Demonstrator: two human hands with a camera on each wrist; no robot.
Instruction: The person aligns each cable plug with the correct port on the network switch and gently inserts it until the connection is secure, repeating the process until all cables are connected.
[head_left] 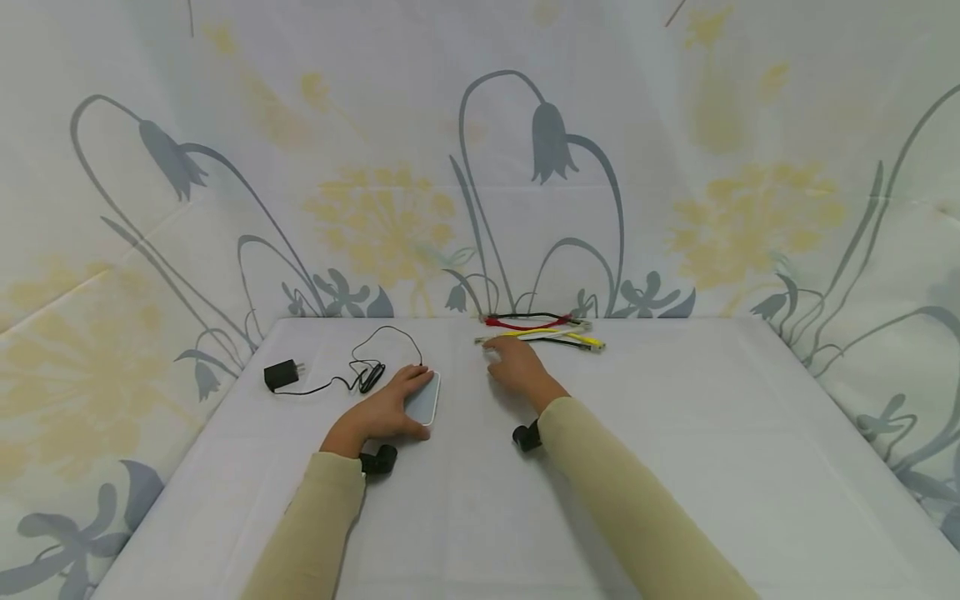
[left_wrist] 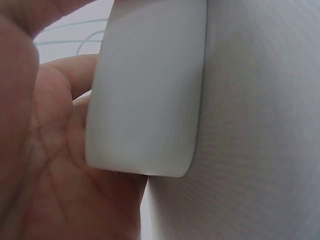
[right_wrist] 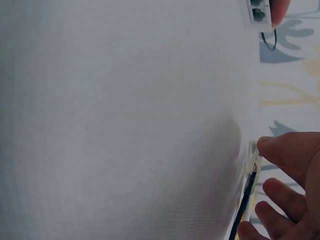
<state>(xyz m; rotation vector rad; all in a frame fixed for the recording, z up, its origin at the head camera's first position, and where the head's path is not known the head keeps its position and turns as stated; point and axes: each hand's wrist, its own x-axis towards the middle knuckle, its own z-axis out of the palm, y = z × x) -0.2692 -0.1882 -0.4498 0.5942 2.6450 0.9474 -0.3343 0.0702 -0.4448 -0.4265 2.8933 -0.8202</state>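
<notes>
My left hand (head_left: 385, 408) grips a small white box (head_left: 423, 402), thumb at its near end and fingers at its far end. In the left wrist view the smooth white case (left_wrist: 150, 90) lies against the palm. Two network ports show on the white network switch (right_wrist: 258, 14) in the right wrist view. At the left end of a bundle of network cables, my right hand (head_left: 517, 365) touches a clear plug (right_wrist: 253, 162) with one fingertip; its other fingers are spread apart. Black, white and yellow cables (head_left: 588, 339) lie in this bundle.
Behind it lies a red and black cable bundle (head_left: 528, 323) at the table's back edge. A black power adapter (head_left: 281, 374) lies at the left, its coiled cord (head_left: 371, 377) running to the switch. A floral cloth (head_left: 375, 225) hangs behind the white-covered table (head_left: 675, 433).
</notes>
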